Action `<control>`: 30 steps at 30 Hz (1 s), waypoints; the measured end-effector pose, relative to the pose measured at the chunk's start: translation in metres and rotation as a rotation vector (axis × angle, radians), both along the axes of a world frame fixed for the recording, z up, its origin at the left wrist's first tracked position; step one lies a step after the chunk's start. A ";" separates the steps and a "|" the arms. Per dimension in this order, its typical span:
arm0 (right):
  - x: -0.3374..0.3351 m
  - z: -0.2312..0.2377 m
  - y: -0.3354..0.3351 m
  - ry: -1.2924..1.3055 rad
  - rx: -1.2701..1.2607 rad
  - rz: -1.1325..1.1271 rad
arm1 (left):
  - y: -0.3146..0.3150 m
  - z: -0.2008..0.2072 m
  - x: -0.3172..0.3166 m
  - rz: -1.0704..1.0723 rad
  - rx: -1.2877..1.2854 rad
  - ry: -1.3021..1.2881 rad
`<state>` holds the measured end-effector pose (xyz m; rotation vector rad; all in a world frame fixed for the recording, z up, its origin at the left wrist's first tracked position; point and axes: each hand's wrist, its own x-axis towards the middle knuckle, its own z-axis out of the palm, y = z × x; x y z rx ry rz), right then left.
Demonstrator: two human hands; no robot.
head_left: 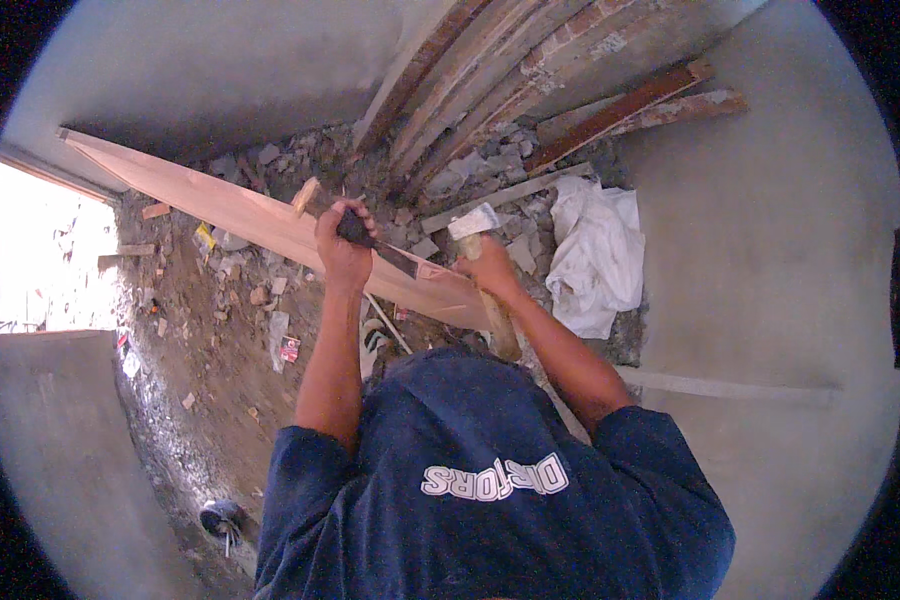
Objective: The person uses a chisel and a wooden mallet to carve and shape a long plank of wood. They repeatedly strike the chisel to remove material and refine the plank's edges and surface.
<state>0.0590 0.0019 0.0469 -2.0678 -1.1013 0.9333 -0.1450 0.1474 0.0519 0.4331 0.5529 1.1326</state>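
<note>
My left hand [344,250] is closed around the dark grip of a chisel [398,260]. The chisel's pale wooden end sticks out past my fist, and its flat metal blade slants down to the right onto a long wooden board [220,205]. Around the blade tip, the board's upper edge shows a cut notch. My right hand [488,267] grips a hammer [473,222] close under its whitish head, beside the board's near right end. The hammer's wooden handle runs back toward my body. The board stretches from there to the far left; my body hides part of what lies below it.
Rubble and broken pieces cover the dirt floor [220,370]. Several long timbers [470,90] lean at the back. A white sack [598,255] lies right of my right hand. Grey plastered walls [770,250] stand around, with a bright opening [45,250] at left.
</note>
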 end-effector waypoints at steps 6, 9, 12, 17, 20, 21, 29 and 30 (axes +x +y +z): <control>0.069 -0.042 -0.039 -0.089 -0.066 -0.099 | 0.004 -0.030 0.033 -0.007 0.027 0.052; 0.093 -0.072 -0.061 -0.114 -0.026 -0.171 | 0.006 -0.045 0.032 0.043 0.000 0.153; 0.103 -0.083 -0.077 0.041 0.009 -0.225 | 0.005 -0.038 0.035 0.131 -0.066 0.151; 0.104 -0.082 -0.086 0.085 0.029 -0.198 | -0.001 -0.028 0.043 0.176 0.002 0.251; 0.105 -0.080 -0.089 0.119 0.023 -0.200 | -0.004 -0.025 0.050 0.184 0.067 0.274; 0.105 -0.080 -0.089 0.120 0.028 -0.190 | -0.006 -0.024 0.051 0.191 0.092 0.277; 0.095 -0.070 -0.089 0.012 0.091 -0.105 | -0.030 -0.013 0.064 0.130 0.302 0.397; 0.086 -0.045 -0.083 -0.022 0.080 -0.073 | -0.033 -0.013 0.060 0.115 0.348 0.417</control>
